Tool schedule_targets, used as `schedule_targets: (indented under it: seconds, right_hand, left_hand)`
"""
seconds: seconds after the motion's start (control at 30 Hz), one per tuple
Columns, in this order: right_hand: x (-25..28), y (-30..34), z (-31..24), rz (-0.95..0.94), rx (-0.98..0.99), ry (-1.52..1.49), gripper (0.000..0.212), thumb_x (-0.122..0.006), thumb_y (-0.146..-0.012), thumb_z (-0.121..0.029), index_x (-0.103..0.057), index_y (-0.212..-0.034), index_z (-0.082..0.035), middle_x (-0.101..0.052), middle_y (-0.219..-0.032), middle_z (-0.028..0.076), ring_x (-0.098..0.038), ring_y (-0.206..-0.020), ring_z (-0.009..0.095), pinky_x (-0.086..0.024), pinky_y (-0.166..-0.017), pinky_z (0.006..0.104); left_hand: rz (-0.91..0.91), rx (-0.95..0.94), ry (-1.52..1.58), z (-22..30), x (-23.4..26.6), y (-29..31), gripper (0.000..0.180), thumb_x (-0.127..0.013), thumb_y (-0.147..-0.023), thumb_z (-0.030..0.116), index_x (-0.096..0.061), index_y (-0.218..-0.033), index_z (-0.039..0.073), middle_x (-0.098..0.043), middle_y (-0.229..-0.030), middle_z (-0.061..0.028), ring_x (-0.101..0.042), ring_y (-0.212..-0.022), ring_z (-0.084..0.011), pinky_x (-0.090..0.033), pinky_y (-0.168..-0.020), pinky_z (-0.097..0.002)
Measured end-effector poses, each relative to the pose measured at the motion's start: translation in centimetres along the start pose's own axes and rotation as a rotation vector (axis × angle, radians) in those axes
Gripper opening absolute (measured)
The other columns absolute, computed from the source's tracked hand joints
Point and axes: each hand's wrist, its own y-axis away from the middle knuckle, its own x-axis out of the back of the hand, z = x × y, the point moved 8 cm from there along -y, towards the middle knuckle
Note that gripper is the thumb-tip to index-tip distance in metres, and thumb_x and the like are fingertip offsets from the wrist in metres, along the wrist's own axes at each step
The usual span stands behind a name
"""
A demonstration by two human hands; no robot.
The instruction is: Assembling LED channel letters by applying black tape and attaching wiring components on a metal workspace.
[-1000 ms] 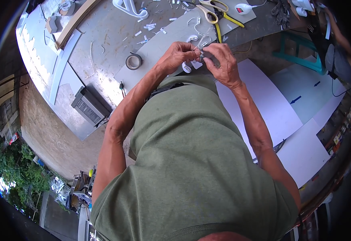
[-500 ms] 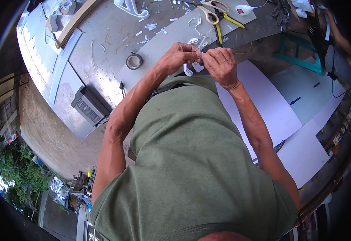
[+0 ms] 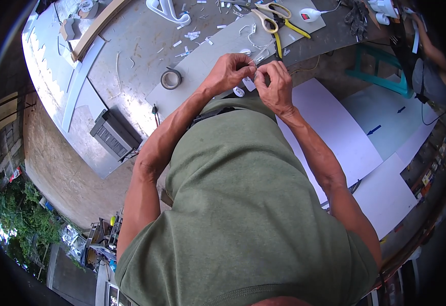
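At the near edge of the table, my left hand point(image 3: 229, 72) is closed in a pinch on thin pale wire point(image 3: 254, 62). My right hand point(image 3: 275, 86) faces it, thumb and forefinger pinched together at the same wire, almost touching the left fingertips. The exact spot they grip is mostly covered by the fingers. Small white pieces point(image 3: 238, 92) hang on the wire below the hands. Just beyond lie more loose white wires and little modules point(image 3: 260, 57), beside yellow-and-black wire strippers point(image 3: 278, 43) and beige-handled scissors point(image 3: 271, 24).
A roll of dark tape point(image 3: 171, 79) lies left of my hands. Small white scraps point(image 3: 192, 35) are scattered over the metal table. A black power supply box point(image 3: 113, 134) is at the left. White sheets point(image 3: 335, 127) lie on the right, near a teal stool point(image 3: 378, 74) and another person's arm point(image 3: 432, 43).
My right hand has turned slightly and shifted a little left and down, its fingers curling more. The hanging white pieces have moved a little. My left hand stays nearly in place.
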Motion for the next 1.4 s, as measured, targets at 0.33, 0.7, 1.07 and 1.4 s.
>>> schedule_targets:
  seconds: [0.33, 0.7, 1.07, 1.4]
  right_hand:
    - [-3.6, 1.5, 5.0, -0.332, -0.929, -0.978, 0.016, -0.067, -0.092, -0.016, -0.067, -0.096, -0.001, -0.062, -0.079, 0.001, -0.056, -0.068, 0.011, -0.044, -0.056, 0.0276]
    - [0.9, -1.0, -2.1, -0.051, 0.210, 0.068, 0.025, -0.076, -0.079, -0.006, -0.065, -0.103, -0.004, -0.065, -0.097, 0.006, -0.062, -0.086, 0.026, -0.051, -0.076, 0.0392]
    - [0.5, -0.6, -2.5, -0.013, 0.287, 0.130, 0.011, -0.071, -0.082, -0.005, -0.064, -0.090, -0.004, -0.063, -0.084, 0.007, -0.060, -0.074, 0.024, -0.048, -0.063, 0.0367]
    - [-2.6, 1.3, 3.5, -0.234, -0.707, -0.692, 0.027, -0.074, -0.088, -0.018, -0.062, -0.106, -0.001, -0.066, -0.090, 0.006, -0.061, -0.075, 0.017, -0.052, -0.064, 0.0328]
  left_hand:
    - [0.094, -0.041, -0.018, 0.4, 1.2, 0.1, 0.018, -0.067, -0.092, 0.016, -0.069, -0.098, -0.001, -0.071, -0.083, -0.0056, -0.065, -0.078, -0.0111, -0.052, -0.075, -0.0289]
    - [0.071, -0.011, 0.130, -0.4, 1.4, 0.2, 0.018, -0.067, -0.093, 0.016, -0.071, -0.096, -0.001, -0.071, -0.082, -0.0059, -0.065, -0.077, -0.0114, -0.051, -0.073, -0.0278]
    - [0.057, 0.007, 0.072, -0.4, 1.0, 0.3, 0.020, -0.067, -0.093, 0.018, -0.071, -0.098, -0.001, -0.071, -0.081, -0.0059, -0.065, -0.077, -0.0112, -0.051, -0.069, -0.0282]
    - [0.003, -0.012, 0.111, -0.5, 1.3, 0.5, 0.017, -0.066, -0.094, 0.017, -0.069, -0.098, 0.000, -0.069, -0.087, -0.0027, -0.063, -0.084, -0.0100, -0.050, -0.079, -0.0271]
